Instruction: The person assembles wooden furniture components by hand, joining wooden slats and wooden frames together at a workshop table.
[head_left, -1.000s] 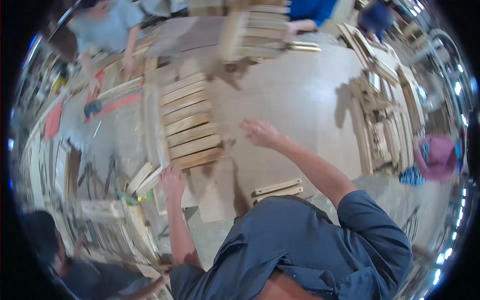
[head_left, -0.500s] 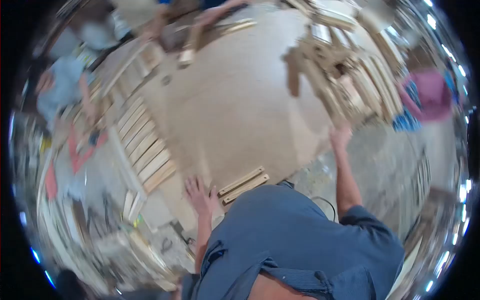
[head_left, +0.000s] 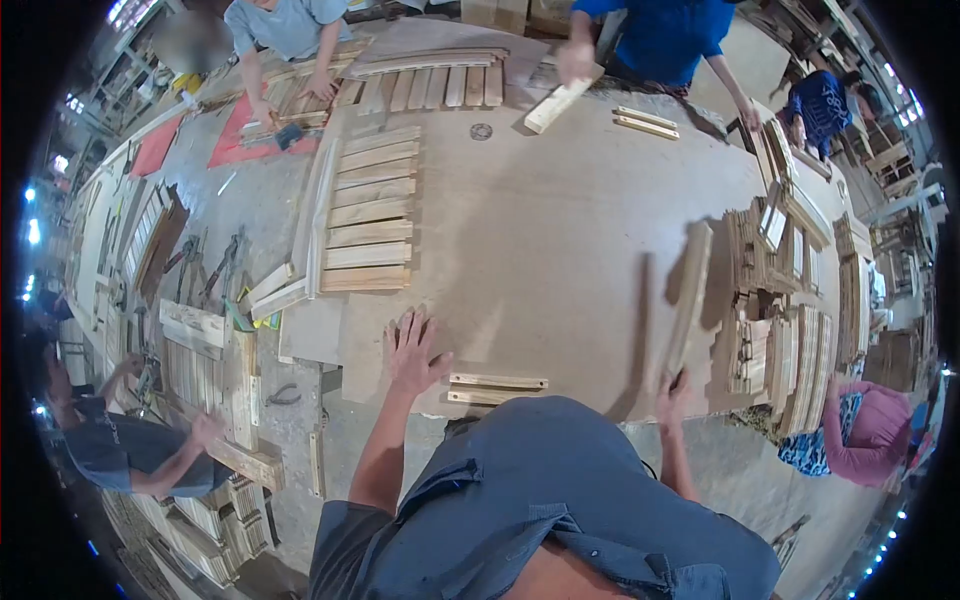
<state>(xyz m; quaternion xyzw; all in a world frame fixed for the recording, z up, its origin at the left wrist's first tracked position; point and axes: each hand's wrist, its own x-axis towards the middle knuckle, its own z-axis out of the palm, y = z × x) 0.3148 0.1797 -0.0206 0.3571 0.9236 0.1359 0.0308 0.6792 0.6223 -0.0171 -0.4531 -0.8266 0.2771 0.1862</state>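
Observation:
My left hand lies flat and spread on the big plywood table, just left of two short wooden strips at the near edge. My right hand grips the lower end of a long wooden slat, which stands tilted up over the table's right side. A slatted wooden panel lies on the table beyond my left hand.
Stacks of wooden slats crowd the table's right end. Across the table a person in blue holds a board, and another person works at more slats. A crouching person handles wood at lower left; another in pink sits right.
My right hand reached to the slat stacks on the right and now holds a long slat raised. My left hand moved from the slatted panel's corner to rest flat near the short strips.

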